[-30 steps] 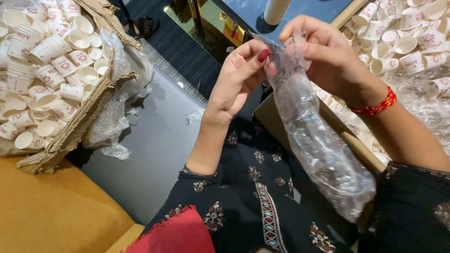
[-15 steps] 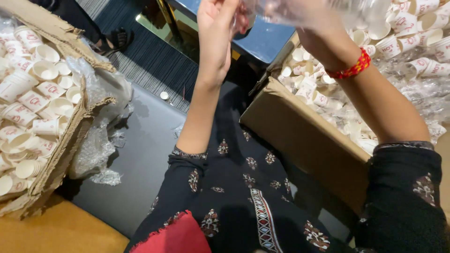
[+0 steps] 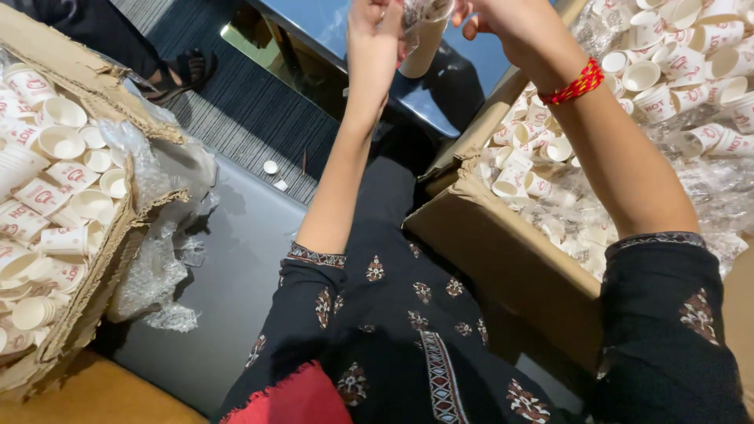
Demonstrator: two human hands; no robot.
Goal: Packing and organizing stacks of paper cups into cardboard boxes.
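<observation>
Two hands are raised at the top edge of the view, and between them sits one clear plastic sleeve [image 3: 424, 14] with one pale column of stacked paper cups [image 3: 420, 49] hanging from it. The left hand [image 3: 375, 31] pinches the sleeve's edge with fingers curled against it. The right hand [image 3: 503, 23] also closes on the plastic from the other side, though its fingertips run out of view at the top, so the exact grip cannot be told. One red and yellow thread bracelet [image 3: 573, 82] circles the right wrist.

The cup column's long axis runs roughly up and down in the picture, tilted slightly, its lower end pointing toward the person's lap and its upper end hidden inside the plastic between the hands.

Taking that column as the landmark: two cardboard boxes flank it. One box [image 3: 94, 259] lies well to its left and lower, lined with clear plastic and heaped with many loose white paper cups bearing red print, too many to count. The second box [image 3: 503, 251] lies just below and to its right, likewise full of loose cups and crumpled plastic. Directly behind the column is a glossy dark tabletop [image 3: 369, 39].
</observation>
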